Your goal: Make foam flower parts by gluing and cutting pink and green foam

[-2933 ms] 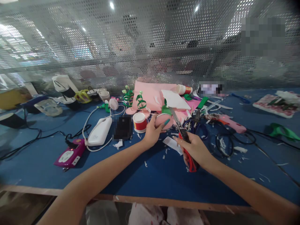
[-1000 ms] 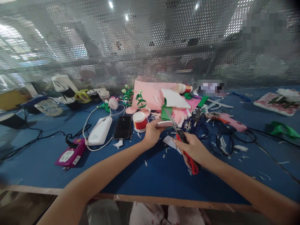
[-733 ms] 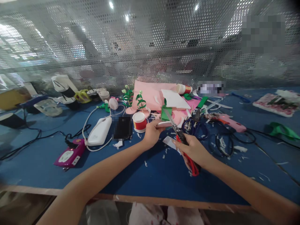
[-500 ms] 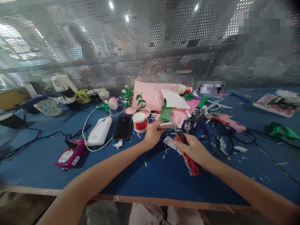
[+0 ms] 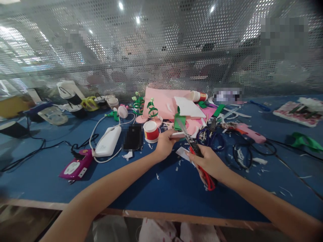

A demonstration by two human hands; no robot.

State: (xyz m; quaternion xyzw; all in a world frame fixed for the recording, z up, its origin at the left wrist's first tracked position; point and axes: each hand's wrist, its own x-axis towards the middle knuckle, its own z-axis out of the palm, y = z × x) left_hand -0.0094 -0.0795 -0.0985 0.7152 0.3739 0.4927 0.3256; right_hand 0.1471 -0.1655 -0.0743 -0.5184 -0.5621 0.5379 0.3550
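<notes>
My left hand [image 5: 165, 145] is closed on a thin white piece, perhaps paper or card [image 5: 178, 134], seen almost edge-on. Scissors with red handles [image 5: 193, 145] are in my right hand [image 5: 208, 160], their blades pointing up and away beside that piece. Whether the blades touch it I cannot tell. A pale rectangular piece [image 5: 183, 153] shows just left of my right fingers; how it is supported is unclear. Left of my left hand stands a red and white paper cup [image 5: 151, 131]. Beyond the blades lies green paper [image 5: 180, 121] among pink sheets [image 5: 161, 101].
A dark phone [image 5: 132, 138], a white power bank [image 5: 108, 141] and a purple power strip [image 5: 76, 165] lie at left with cables. At right are blue-handled scissors [image 5: 216, 141], a pink glue gun [image 5: 249, 133] and paper scraps. A perforated metal screen [image 5: 161, 50] rises behind the table.
Almost nothing differs. The whole view has shifted very slightly, and both hands keep the same hold and place.
</notes>
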